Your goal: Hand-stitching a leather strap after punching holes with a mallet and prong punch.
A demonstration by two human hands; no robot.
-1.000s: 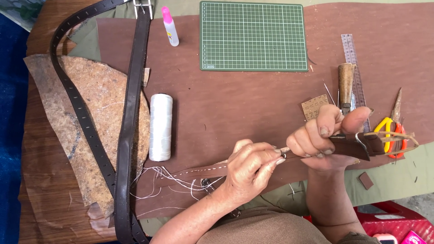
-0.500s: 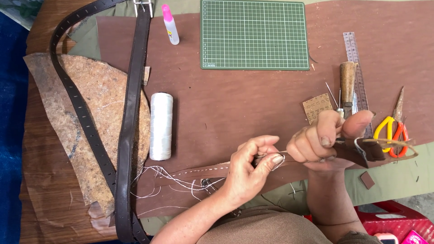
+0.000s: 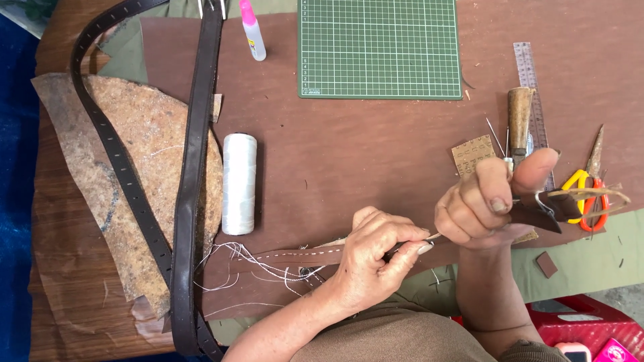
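Fingers (image 3: 402, 249) of the left hand (image 3: 376, 265) are pinched shut on the near end of a stitched leather strap (image 3: 295, 256), which lies flat on the brown leather sheet (image 3: 349, 154) at the front of the table (image 3: 60, 241), its line of white stitches running leftward into a tangle of loose white thread (image 3: 248, 265). Just to the right, and touching the left fingertips, the right hand (image 3: 490, 201) is clenched around a dark leather piece (image 3: 537, 211) with a metal clip on it, the thumb pressed on top; a thin tan loop of cord (image 3: 604, 198) sticks out past it. Whether a needle sits between the two hands cannot be told. Beside the right hand lie orange and yellow scissors (image 3: 587, 194), a wooden-handled awl (image 3: 518, 114), a clear ruler (image 3: 533, 94) and a small perforated tan scrap (image 3: 473, 154). To the left of the strap a spool of white thread (image 3: 239, 182) lies on its side. Farther left, a long dark belt (image 3: 191, 201) with punched holes runs over a rough tan hide (image 3: 134, 174). At the far edge sit a green cutting mat (image 3: 379, 47) and a small bottle with a pink cap (image 3: 253, 30).
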